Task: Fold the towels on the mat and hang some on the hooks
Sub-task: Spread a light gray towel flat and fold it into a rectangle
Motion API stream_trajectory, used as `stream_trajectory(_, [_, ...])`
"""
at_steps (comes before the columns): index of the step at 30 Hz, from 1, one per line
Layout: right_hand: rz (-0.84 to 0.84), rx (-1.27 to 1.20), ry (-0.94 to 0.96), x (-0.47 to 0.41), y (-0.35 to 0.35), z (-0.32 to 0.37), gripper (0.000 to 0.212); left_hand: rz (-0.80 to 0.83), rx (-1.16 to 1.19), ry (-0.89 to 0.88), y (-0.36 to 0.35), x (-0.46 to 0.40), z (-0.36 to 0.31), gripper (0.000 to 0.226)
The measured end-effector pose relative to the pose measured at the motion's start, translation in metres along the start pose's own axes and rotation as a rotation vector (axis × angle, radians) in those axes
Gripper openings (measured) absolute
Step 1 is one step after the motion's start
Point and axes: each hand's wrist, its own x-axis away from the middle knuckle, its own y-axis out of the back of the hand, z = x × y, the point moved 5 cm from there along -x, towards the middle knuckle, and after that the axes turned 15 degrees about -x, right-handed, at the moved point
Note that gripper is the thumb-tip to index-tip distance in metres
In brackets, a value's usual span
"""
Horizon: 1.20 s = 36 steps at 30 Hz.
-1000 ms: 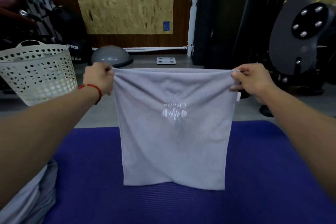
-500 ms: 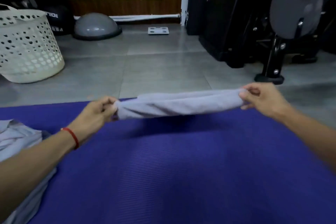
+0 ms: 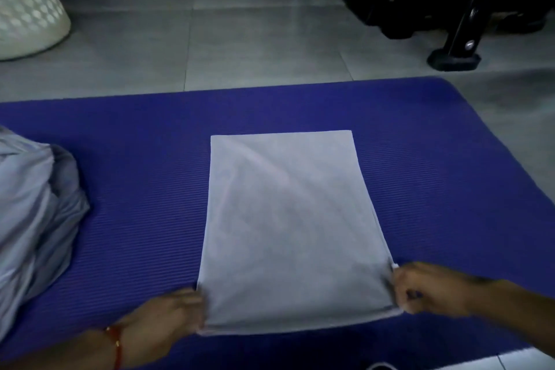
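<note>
Lying heaped at 9 o'clock on the mat [image 3: 135, 189]: grey towel pile [image 3: 33, 219]. Lying flat at centre: folded towel [image 3: 288, 225]. Pinching its near corners: left hand [image 3: 168, 318] at 7 o'clock, right hand [image 3: 426, 288] at 5 o'clock, well apart.

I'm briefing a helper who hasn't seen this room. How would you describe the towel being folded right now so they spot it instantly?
Find the purple mat on the grey tiled floor. In its middle lies a pale grey towel, spread as a smooth flat rectangle, with the left hand and right hand holding its near corners. The other grey cloth, at the mat's left edge, is a crumpled heap.
</note>
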Motion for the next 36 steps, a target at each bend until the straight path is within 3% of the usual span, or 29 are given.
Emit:
stream_trajectory(3, [0.064,0.036,-0.071,-0.001,0.000,0.001,0.025,0.127,0.046,0.070,0.009,-0.004,-0.003,0.027])
stream_trajectory(5, [-0.066,-0.059,-0.118,-0.012,0.037,-0.003,0.020,0.127,0.168,0.261,0.030,-0.021,0.022,0.033])
stream_trajectory(8, [-0.387,-0.106,-0.124,-0.041,0.112,-0.009,0.014,-0.113,0.205,0.556,0.073,-0.069,0.075,0.036])
stream_trajectory(11, [-0.568,-0.196,-0.211,-0.084,0.170,-0.018,0.017,-0.133,0.252,0.897,0.103,-0.120,0.138,0.020])
stream_trajectory(12, [-0.605,-0.231,-0.244,-0.099,0.184,-0.021,0.019,-0.132,0.284,1.001,0.107,-0.133,0.158,0.027])
stream_trajectory(15, [-0.724,-0.363,-0.312,-0.146,0.213,-0.034,0.038,-0.149,0.482,1.176,0.112,-0.162,0.192,0.043])
stream_trajectory(17, [-0.805,-0.456,-0.339,-0.172,0.227,-0.041,0.040,-0.222,0.687,1.255,0.111,-0.175,0.201,0.028])
stream_trajectory(19, [-0.887,-0.582,-0.373,-0.194,0.236,-0.050,0.030,-0.309,0.819,1.279,0.113,-0.186,0.210,0.019])
stream_trajectory(25, [-1.158,-0.788,-0.338,-0.216,0.246,-0.058,0.036,-0.435,0.882,1.254,0.126,-0.201,0.235,0.023])
stream_trajectory(32, [-1.065,-1.012,-0.113,-0.202,0.250,-0.051,0.020,-0.452,0.886,1.140,0.129,-0.194,0.238,0.023])
stream_trajectory(36, [-1.163,-0.990,-0.109,-0.188,0.269,-0.067,0.028,-0.717,0.871,1.183,0.125,-0.190,0.245,0.006])
